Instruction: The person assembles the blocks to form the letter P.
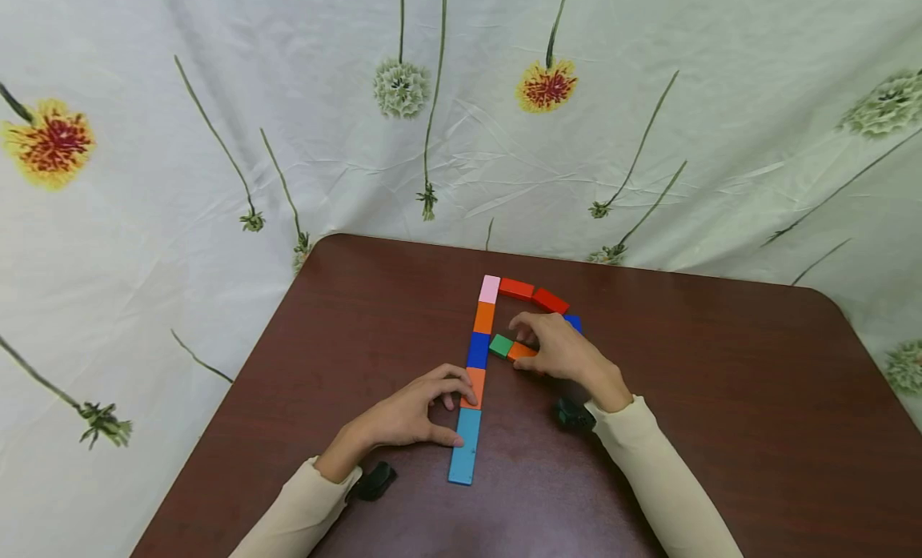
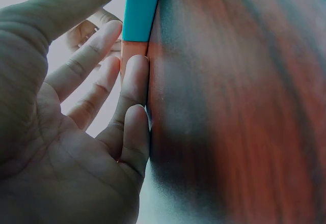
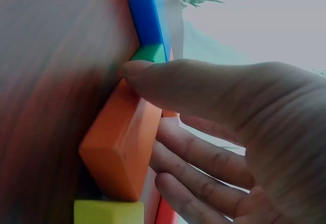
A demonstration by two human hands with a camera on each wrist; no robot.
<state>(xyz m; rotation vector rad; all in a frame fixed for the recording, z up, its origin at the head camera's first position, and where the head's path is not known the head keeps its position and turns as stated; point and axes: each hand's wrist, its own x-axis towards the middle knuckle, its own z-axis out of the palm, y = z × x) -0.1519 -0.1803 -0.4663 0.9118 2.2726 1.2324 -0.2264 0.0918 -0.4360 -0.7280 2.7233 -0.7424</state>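
Observation:
In the head view my left hand (image 1: 410, 410) rests at a straight column of blocks, fingertips on a light orange block (image 1: 473, 387) and thumb on the long light-blue block (image 1: 467, 454). The left wrist view shows its loosely bent fingers along the column's side. My right hand (image 1: 565, 346) reaches over a curved row beside the column. Its thumb touches an orange block (image 3: 117, 132), which lies close to a green block (image 1: 501, 346); the other fingers stand spread beyond it. A yellow block (image 3: 109, 211) shows in the right wrist view, hidden by the hand in the head view.
Up the column lie a dark blue block (image 1: 479, 350), an orange one (image 1: 484, 317) and a pink one (image 1: 490, 289). Two red blocks, one nearer the pink (image 1: 516, 288), curve toward a blue block (image 1: 574, 323). Behind the brown table (image 1: 360, 318) hangs a flowered cloth (image 1: 324, 78).

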